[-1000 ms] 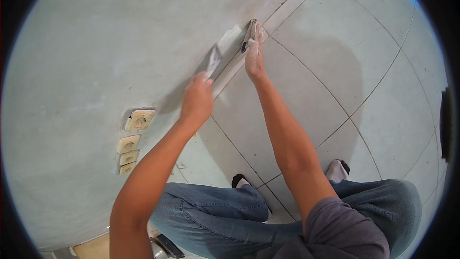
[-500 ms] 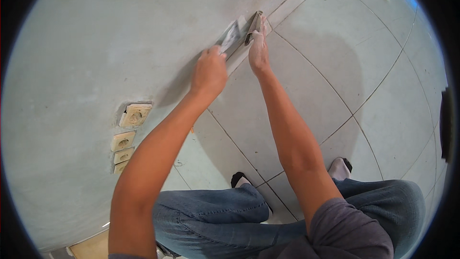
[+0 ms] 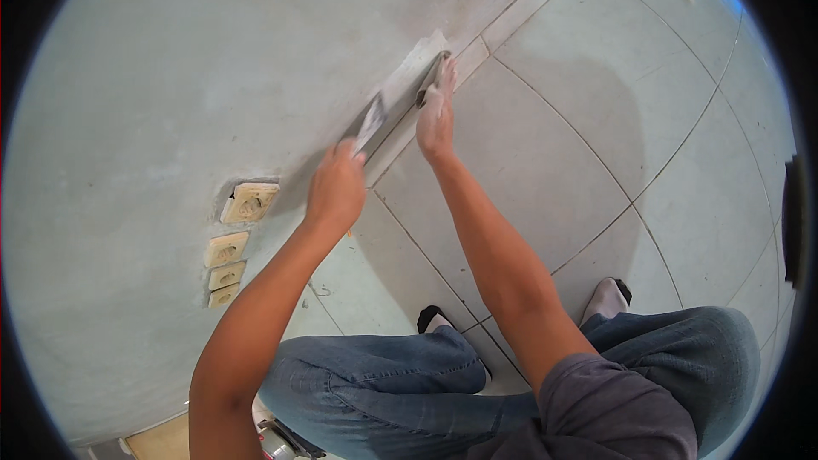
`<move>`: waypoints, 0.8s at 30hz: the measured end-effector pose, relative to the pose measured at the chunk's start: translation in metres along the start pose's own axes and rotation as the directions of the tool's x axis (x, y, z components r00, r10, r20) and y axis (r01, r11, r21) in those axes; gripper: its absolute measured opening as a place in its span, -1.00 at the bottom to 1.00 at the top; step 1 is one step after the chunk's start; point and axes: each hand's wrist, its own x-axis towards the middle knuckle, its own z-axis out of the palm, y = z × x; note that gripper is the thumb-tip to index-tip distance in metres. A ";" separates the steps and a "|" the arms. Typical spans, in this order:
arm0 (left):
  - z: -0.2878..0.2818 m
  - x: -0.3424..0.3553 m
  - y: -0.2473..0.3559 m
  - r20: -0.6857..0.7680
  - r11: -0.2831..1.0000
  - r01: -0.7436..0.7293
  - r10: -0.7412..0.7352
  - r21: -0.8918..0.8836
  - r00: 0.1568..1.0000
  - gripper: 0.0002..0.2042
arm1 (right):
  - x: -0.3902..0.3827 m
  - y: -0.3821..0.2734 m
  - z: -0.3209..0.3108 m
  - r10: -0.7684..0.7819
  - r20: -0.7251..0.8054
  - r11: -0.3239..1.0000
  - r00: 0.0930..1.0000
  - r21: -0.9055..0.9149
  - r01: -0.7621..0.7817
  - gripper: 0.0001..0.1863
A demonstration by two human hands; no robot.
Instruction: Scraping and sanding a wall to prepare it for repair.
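Note:
My left hand (image 3: 336, 187) grips the handle of a putty knife (image 3: 370, 123) whose metal blade lies against the base of the grey plastered wall (image 3: 170, 77). My right hand (image 3: 436, 115) holds a second, narrower scraper (image 3: 430, 78) a little farther along the same wall-floor joint. A strip of pale fresh filler (image 3: 409, 77) runs between the two blades along the bottom of the wall. Both forearms reach forward from the lower edge.
Four cream wall sockets (image 3: 234, 234) sit in the wall to the left of my left arm. Large pale floor tiles (image 3: 579, 145) spread to the right. My knees in blue jeans (image 3: 383, 375) and my feet (image 3: 607, 298) are below. A small tool (image 3: 277, 443) lies near the lower edge.
My left hand slid up along the wall base toward the right hand, then drew back down and left with its blade. The right hand stayed near the same spot.

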 end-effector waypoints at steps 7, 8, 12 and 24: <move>0.039 0.093 0.061 -0.088 0.999 -0.013 0.009 -0.045 0.996 -0.80 | 0.058 -0.019 -0.018 0.100 -0.011 0.991 0.995 0.090 -0.099 -0.32; 0.043 0.091 0.066 -0.085 0.997 0.011 -0.017 -0.070 0.996 -0.80 | 0.058 -0.017 -0.024 0.102 -0.014 0.992 0.995 0.083 -0.100 -0.32; 0.038 0.048 0.047 -0.022 0.998 0.046 -0.047 -0.045 0.999 -0.80 | 0.062 -0.006 -0.043 0.163 -0.033 0.979 0.986 0.132 -0.158 -0.35; 0.064 0.090 0.068 -0.083 0.997 0.011 -0.017 -0.073 0.996 -0.78 | 0.060 -0.017 -0.052 0.352 0.042 0.902 0.935 0.250 -0.351 -0.36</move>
